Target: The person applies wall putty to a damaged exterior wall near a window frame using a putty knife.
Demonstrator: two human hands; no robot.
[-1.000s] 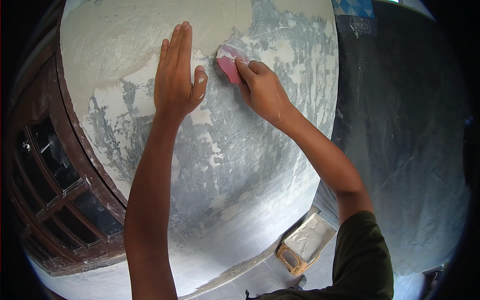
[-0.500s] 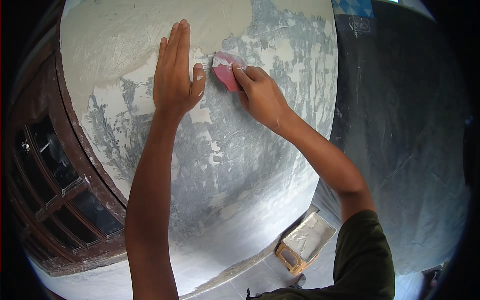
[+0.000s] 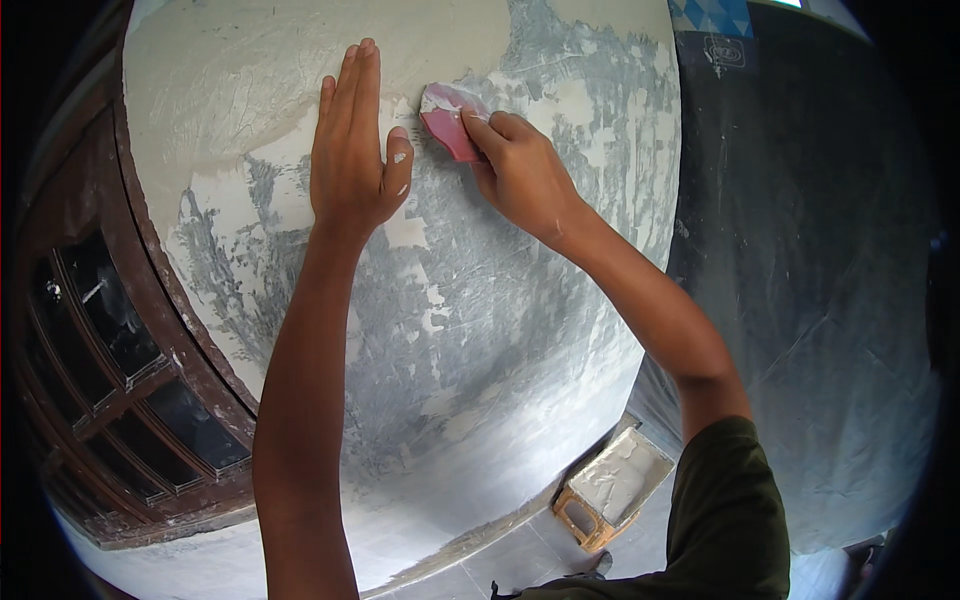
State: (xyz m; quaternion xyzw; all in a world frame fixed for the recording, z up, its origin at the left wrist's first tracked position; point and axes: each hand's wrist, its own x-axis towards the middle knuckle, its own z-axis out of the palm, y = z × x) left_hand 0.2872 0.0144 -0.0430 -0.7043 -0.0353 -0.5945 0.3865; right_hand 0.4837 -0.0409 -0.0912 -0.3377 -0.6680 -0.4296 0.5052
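My left hand lies flat against the wall, fingers stretched upward, with white putty spots on its thumb. To its right, my right hand grips a pinkish-red putty scraper between thumb and fingers. White putty smears the scraper's upper part, which is against the wall. The wall is patchy grey and white, and a smooth cream coat of putty covers its upper left. The scraper is just below that coat's lower border.
A brown wooden door with dark glass panes stands at the left. Dark sheeting hangs at the right. Down on the grey tiled floor, a tub of pale putty rests on an orange-brown stool.
My right hand has slid the scraper slightly upward along the wall. My left hand stays flat in nearly the same place.
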